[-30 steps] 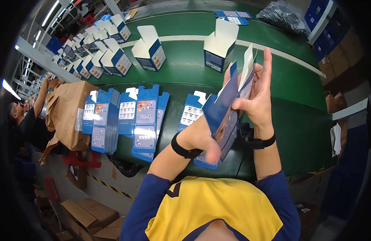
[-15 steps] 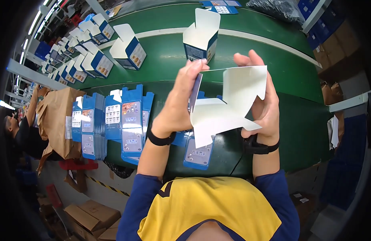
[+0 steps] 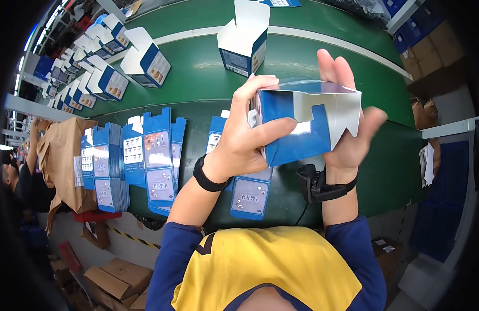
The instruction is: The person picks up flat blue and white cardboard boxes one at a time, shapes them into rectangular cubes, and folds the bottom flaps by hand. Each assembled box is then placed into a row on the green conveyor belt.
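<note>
A partly folded carton (image 3: 296, 144), blue outside and white inside, is held up in front of my chest. My left hand (image 3: 234, 135) grips its left side, the thumb pressed on a blue end flap that is folded inward. A notched white flap (image 3: 349, 111) sticks out at the right. Beside and behind that flap, my right hand (image 3: 349, 147) has its fingers stretched apart and its blurred thumb swung outward; its contact with the carton is partly hidden. Below lies a flat carton blank (image 3: 249, 198) on the green table.
An open-topped carton (image 3: 243, 46) stands beyond my hands on the green conveyor (image 3: 198, 57). Another carton (image 3: 146, 61) and a row of several more stand to the left. Stacked flat blanks (image 3: 111, 166) and more blanks (image 3: 159, 168) lie left, beside a brown paper bag (image 3: 63, 160).
The carton has turned from showing its white inside to showing a blue end with a flap folded in. My left thumb has moved onto that flap, and my right thumb has swung away.
</note>
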Action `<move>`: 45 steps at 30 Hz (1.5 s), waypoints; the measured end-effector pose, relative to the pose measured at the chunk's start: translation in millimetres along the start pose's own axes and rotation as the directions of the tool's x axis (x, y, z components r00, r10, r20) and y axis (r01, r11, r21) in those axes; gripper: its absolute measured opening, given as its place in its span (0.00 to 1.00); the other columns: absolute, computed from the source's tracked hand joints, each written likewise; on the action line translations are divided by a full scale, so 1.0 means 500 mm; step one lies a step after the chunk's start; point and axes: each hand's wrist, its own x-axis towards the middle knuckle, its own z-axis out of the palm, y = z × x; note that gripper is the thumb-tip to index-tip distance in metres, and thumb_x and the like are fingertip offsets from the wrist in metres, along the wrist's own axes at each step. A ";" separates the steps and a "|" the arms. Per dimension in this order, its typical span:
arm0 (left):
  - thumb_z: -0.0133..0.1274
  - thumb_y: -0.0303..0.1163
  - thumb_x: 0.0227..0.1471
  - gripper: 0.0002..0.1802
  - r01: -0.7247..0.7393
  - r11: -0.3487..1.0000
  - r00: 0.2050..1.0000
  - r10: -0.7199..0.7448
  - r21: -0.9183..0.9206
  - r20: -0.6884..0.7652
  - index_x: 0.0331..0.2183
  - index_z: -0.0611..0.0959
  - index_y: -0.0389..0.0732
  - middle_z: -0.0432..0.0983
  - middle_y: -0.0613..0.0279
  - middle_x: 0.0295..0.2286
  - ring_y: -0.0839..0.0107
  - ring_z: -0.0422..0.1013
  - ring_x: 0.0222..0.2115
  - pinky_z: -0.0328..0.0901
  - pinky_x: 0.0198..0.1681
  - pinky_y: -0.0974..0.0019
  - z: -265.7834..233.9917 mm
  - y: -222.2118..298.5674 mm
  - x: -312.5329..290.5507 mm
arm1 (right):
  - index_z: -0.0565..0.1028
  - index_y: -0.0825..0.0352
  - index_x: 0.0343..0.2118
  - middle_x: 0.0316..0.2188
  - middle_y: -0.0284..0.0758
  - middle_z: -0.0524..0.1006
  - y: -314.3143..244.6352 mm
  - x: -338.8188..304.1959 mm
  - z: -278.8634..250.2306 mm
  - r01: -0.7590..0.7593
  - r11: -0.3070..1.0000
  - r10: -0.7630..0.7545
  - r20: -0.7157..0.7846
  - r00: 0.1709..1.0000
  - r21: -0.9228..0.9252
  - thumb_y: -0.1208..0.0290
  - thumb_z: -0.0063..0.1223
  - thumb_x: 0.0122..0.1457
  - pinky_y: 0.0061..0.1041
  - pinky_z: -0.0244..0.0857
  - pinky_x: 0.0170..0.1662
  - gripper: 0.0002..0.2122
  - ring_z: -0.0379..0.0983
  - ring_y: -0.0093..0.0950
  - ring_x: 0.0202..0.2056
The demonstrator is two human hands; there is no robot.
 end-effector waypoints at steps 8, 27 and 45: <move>0.68 0.32 0.28 0.24 0.054 0.997 0.994 -0.059 0.059 0.088 0.35 0.80 0.46 0.61 0.45 0.48 0.49 0.61 0.48 0.58 0.51 0.51 -0.043 0.010 0.018 | 0.57 0.67 0.59 0.54 0.42 0.64 0.027 0.008 -0.037 0.147 0.782 -0.039 0.188 0.981 -0.606 0.69 0.55 0.55 0.22 0.56 0.54 0.30 0.63 0.25 0.52; 0.65 0.31 0.26 0.43 0.096 0.992 0.949 -0.115 0.078 0.292 0.51 0.72 0.47 0.66 0.53 0.46 0.55 0.65 0.47 0.47 0.56 0.36 -0.104 0.034 0.032 | 0.74 0.68 0.45 0.46 0.40 0.75 0.028 -0.003 0.001 0.138 0.435 0.135 0.216 0.967 -0.890 0.72 0.65 0.44 0.26 0.62 0.51 0.23 0.71 0.32 0.48; 0.68 0.44 0.34 0.43 -0.149 0.989 0.945 0.142 0.001 0.294 0.53 0.68 0.60 0.51 0.48 0.58 0.50 0.51 0.59 0.42 0.60 0.42 -0.060 -0.020 0.006 | 0.56 0.70 0.59 0.53 0.43 0.68 0.030 0.017 -0.044 -0.092 0.755 0.001 -0.139 0.990 -0.649 0.38 0.32 0.57 0.26 0.62 0.52 0.38 0.67 0.29 0.51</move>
